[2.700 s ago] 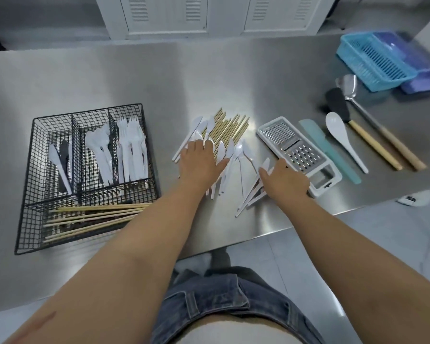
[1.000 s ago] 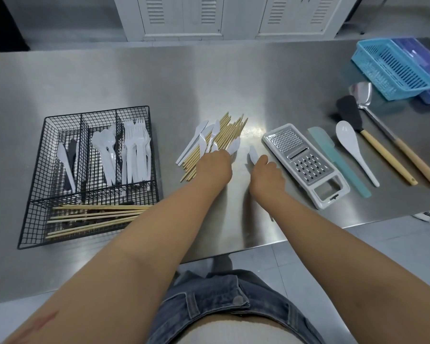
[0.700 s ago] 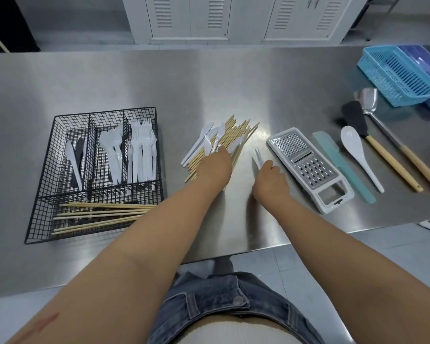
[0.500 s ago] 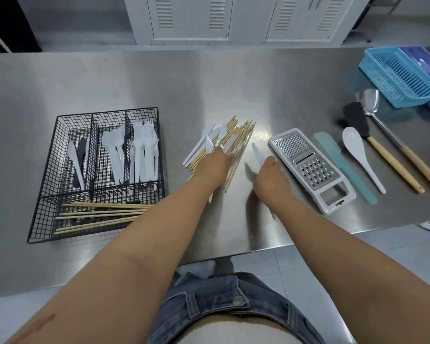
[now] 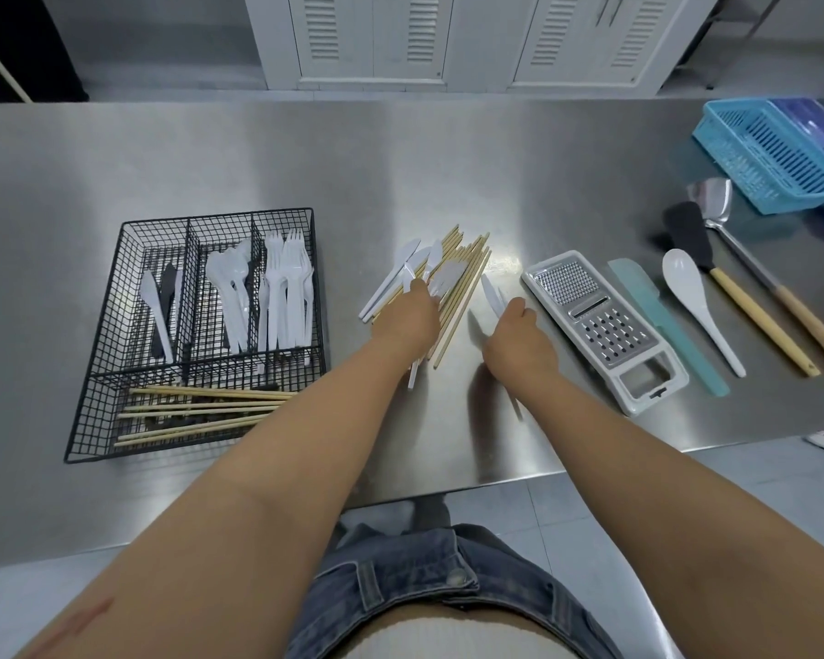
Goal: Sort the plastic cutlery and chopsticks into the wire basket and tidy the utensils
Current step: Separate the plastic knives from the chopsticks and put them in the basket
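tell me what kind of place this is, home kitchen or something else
Likely a commercial or canteen kitchen prep area: a long stainless steel worktable, white louvred cabinets behind it, and plastic cutlery in bulk sorted into a wire basket.

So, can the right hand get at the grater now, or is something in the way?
Probably yes: the grater lies beside the right hand, nothing between them, though that hand holds white cutlery.
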Demonstrator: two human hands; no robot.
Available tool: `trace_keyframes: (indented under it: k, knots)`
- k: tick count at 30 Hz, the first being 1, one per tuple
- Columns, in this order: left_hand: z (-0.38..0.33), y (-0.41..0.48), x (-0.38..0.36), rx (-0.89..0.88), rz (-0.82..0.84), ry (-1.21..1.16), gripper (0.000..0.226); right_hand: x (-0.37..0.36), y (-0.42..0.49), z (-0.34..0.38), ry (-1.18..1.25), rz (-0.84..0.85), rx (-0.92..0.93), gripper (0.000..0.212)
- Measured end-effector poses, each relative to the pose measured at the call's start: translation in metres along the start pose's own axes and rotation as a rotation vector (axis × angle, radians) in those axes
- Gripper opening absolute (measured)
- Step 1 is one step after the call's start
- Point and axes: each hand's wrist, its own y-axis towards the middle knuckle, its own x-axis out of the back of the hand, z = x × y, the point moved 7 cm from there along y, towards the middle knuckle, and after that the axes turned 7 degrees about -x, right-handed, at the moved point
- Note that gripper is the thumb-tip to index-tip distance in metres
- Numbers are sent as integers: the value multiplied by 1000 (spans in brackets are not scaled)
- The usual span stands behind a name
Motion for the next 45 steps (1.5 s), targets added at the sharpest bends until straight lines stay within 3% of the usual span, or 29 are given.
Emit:
trace_keyframes:
  k: [5,10,26,30,33,36,40,45]
  knots:
    - [6,1,7,-6,-68,-32,27,3,-4,8,5,-3,20,37]
    - [-3,-5,19,-91,-158,136,34,3,-4,10,16,-2,30,37]
    - [1,-2,28,-61,-174,91,37,6,1,19,17,-16,55,34]
    - [7,2,24,-20,-143,-145,49,11,0,25,70,-36,63,31]
    - [12,8,17,34,-83,-375,37,14,0,31,118,-37,66,31]
    - [12,10,8,92,-15,-761,21,18,0,37,162,-57,76,29]
    - [18,13,5,175,-18,-962,19,20,-2,49,196,-58,131,27]
    - [12,12,12,218,-29,-1126,57,25,-8,67,251,25,270,20]
